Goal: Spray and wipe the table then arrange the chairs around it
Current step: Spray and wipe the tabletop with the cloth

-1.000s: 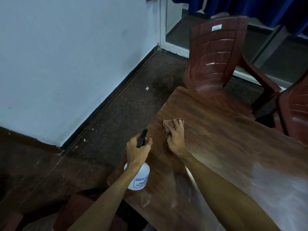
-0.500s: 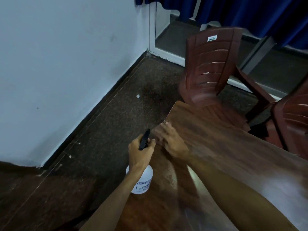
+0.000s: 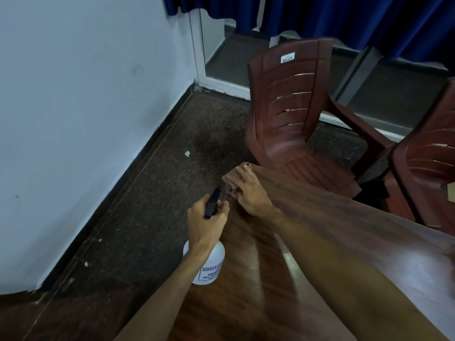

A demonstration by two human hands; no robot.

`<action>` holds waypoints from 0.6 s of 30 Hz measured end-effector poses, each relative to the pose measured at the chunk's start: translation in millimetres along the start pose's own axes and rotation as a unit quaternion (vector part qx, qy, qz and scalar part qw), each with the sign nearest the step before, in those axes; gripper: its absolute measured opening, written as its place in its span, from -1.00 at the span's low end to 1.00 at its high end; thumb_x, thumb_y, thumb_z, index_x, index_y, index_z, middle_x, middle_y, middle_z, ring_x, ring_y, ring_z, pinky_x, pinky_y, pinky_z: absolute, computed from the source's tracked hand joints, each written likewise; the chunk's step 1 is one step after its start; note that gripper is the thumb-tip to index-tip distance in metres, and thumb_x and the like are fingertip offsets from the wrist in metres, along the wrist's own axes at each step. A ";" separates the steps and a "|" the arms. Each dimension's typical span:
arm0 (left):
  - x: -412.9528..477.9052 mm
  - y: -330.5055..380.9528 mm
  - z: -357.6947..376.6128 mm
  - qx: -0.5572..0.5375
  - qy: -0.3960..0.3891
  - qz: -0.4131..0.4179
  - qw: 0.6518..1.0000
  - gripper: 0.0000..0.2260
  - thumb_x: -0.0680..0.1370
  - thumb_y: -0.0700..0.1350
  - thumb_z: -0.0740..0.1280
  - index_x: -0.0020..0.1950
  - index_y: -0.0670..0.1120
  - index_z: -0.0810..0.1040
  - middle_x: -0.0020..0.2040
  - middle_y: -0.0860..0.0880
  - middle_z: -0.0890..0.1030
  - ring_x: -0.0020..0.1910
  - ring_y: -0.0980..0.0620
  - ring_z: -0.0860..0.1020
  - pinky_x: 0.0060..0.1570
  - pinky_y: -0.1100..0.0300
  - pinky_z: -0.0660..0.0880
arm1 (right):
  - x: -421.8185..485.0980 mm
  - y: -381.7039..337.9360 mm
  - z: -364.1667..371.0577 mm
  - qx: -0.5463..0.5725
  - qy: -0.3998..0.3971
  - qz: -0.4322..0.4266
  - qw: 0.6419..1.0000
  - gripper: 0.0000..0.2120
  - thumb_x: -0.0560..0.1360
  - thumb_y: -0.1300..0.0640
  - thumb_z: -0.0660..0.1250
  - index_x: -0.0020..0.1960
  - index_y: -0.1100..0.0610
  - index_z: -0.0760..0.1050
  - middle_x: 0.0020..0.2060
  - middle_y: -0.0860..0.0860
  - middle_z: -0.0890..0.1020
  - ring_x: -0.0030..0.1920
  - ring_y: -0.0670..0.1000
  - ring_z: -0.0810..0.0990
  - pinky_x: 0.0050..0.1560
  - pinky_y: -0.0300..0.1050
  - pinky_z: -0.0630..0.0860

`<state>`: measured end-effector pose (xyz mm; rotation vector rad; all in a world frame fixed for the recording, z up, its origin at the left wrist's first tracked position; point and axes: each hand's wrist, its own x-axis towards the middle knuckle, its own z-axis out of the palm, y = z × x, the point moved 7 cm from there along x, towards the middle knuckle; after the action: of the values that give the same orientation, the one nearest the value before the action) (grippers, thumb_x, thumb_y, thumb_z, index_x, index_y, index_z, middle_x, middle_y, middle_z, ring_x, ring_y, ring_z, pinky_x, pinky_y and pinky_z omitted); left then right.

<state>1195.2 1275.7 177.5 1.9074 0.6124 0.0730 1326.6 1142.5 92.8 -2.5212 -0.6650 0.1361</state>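
far left: pale wall (image 3: 73, 119) above dark speckled floor (image 3: 172, 193). next, left hand (image 3: 205, 225) curled tight round the black trigger head of a white spray bottle (image 3: 211, 264), held upright at the table's left edge. just right of it, right hand (image 3: 251, 193) flat, fingers straight, pressing a checked cloth (image 3: 230, 180) onto the far corner of the brown table (image 3: 320, 230). beyond, a maroon plastic chair (image 3: 288, 107) near that corner; a second chair (image 3: 428, 168) at far right.
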 end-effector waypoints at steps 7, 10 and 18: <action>1.3 14.8 14.6 0.001 -0.002 0.021 1.000 -0.82 0.57 -0.13 0.49 -0.22 -0.06 0.60 -0.38 -0.05 0.62 -0.40 -0.09 0.62 -0.29 -0.21 0.65 | -31.6 50.5 -31.6 -0.023 0.065 0.077 0.995 -0.39 0.46 0.24 0.22 0.52 0.06 0.36 0.53 0.21 0.27 0.56 0.26 0.11 0.58 0.17 0.03; -8.8 20.6 31.2 0.000 -0.022 0.024 0.999 -0.80 0.57 -0.10 0.49 -0.24 -0.04 0.59 -0.40 -0.03 0.61 -0.38 -0.11 0.63 -0.28 -0.22 0.65 | -84.3 118.1 -80.1 -0.005 0.169 0.227 0.959 -0.48 0.48 0.16 0.24 0.44 0.07 0.46 0.39 0.27 0.41 0.44 0.36 0.28 0.54 0.24 0.10; -67.3 51.4 99.9 0.017 -0.082 0.051 0.995 -0.81 0.56 -0.10 0.49 -0.23 -0.06 0.59 -0.40 -0.05 0.62 -0.37 -0.09 0.63 -0.26 -0.22 0.66 | -209.7 120.9 -93.0 -0.003 0.085 0.157 0.984 -0.36 0.44 0.24 0.18 0.52 -0.02 0.34 0.55 0.16 0.24 0.58 0.24 0.06 0.59 0.15 -0.01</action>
<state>1189.0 1146.2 196.2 1.9543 0.4090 -0.0290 1216.2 908.2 103.1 -2.5902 -0.1975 0.0282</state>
